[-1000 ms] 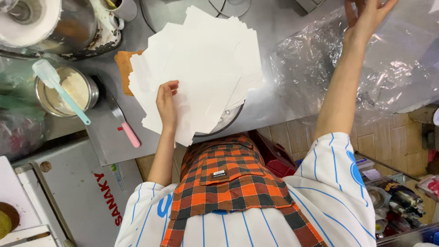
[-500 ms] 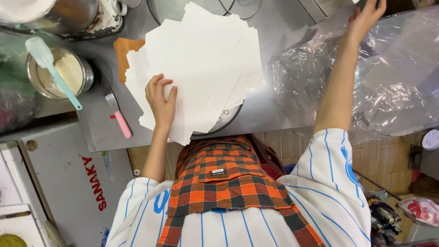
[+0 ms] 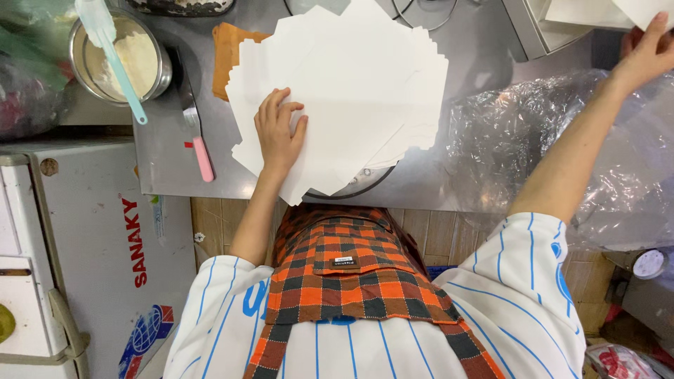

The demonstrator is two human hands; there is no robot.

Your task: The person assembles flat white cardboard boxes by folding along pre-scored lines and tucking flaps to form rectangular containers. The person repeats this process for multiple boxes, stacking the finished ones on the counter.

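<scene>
White paper sheets point(image 3: 351, 91) lie under the flat, spread left hand point(image 3: 279, 130); right hand point(image 3: 642, 52) pinches another sheet point(image 3: 642, 10).

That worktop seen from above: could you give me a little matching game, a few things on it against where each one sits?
Things:
1. left hand
2. right hand
3. spatula
4. knife with pink handle

Places:
A. standing in the metal bowl of batter
B. flat on the fanned white sheets
C. lying between bowl and sheets
D. reaching to the far right, above the clear plastic bag

Pairs: 1-B, 2-D, 3-A, 4-C
</scene>
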